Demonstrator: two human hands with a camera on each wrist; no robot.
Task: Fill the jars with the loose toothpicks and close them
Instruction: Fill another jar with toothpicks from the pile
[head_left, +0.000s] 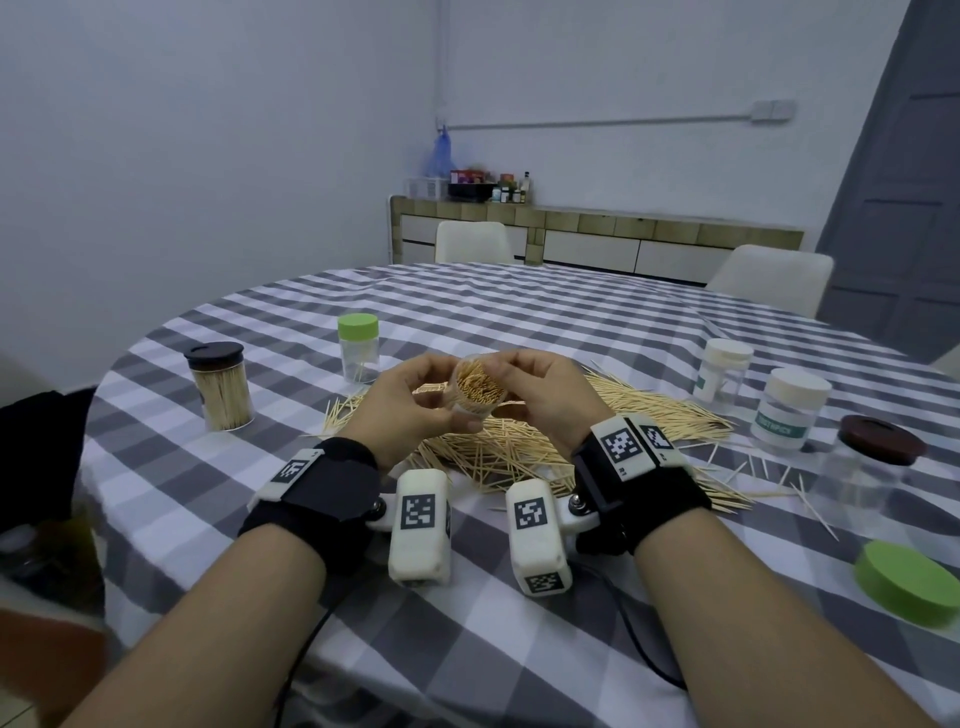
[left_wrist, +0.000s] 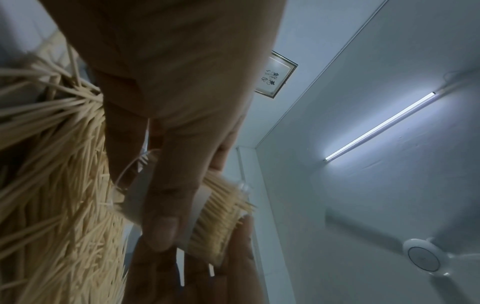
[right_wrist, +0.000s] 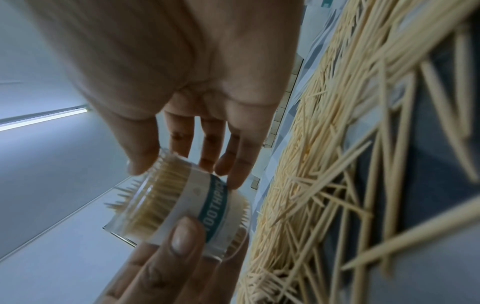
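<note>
Both hands hold up a small clear jar (head_left: 479, 389) over the middle of the table. It has no lid and is packed with toothpicks whose tips show at its mouth. My left hand (head_left: 415, 402) grips its body, thumb across the white label (left_wrist: 166, 197). My right hand (head_left: 537, 387) pinches the jar near the rim between thumb and fingers (right_wrist: 213, 152). The label on the jar (right_wrist: 182, 203) reads TOOTHPICK. A big pile of loose toothpicks (head_left: 524, 449) lies on the checked cloth right under the hands.
At the left stand a full black-lidded jar (head_left: 218, 387) and a green-lidded jar (head_left: 358, 348). At the right are two white-lidded jars (head_left: 723, 375) (head_left: 790, 410), a brown-lidded jar (head_left: 868, 470) and a loose green lid (head_left: 906, 582). Stray toothpicks (head_left: 769, 483) lie between them.
</note>
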